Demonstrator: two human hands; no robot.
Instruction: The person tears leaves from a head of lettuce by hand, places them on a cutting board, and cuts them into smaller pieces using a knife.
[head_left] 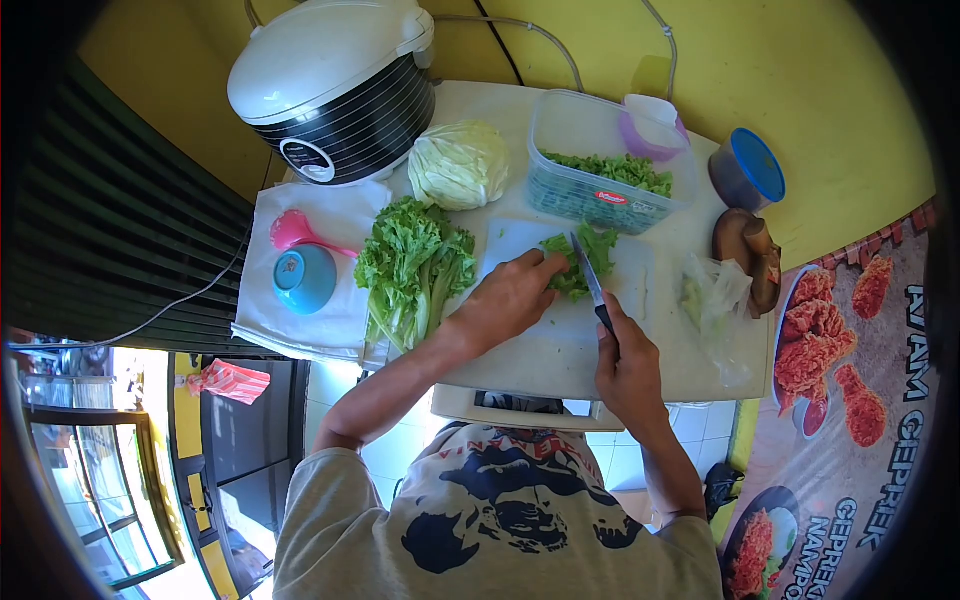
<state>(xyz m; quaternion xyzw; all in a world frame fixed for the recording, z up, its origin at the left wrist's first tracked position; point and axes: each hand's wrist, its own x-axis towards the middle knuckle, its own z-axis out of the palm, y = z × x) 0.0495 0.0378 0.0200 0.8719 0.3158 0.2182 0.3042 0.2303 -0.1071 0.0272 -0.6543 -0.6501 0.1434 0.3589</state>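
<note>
My left hand [508, 300] rests over the white cutting board [510, 235], its fingers bent and pressed on a piece of green lettuce [567, 270]. In my right hand [630, 365] is the dark handle of a knife [588, 268], whose blade lies across the lettuce and points away from me. A leafy lettuce bunch [412, 265] lies left of the board. Behind the board stands a clear plastic container [570, 200] holding green leaves. A pale cabbage [458, 167] sits at the back, left of that container.
A rice cooker [335, 85] stands back left. Nearer are a pink ladle [293, 230] and a blue bowl [304, 280] on white cloth. To the right are a plastic bag [712, 295], a blue-lidded tub [750, 170] and a brown object [745, 250] at the table edge.
</note>
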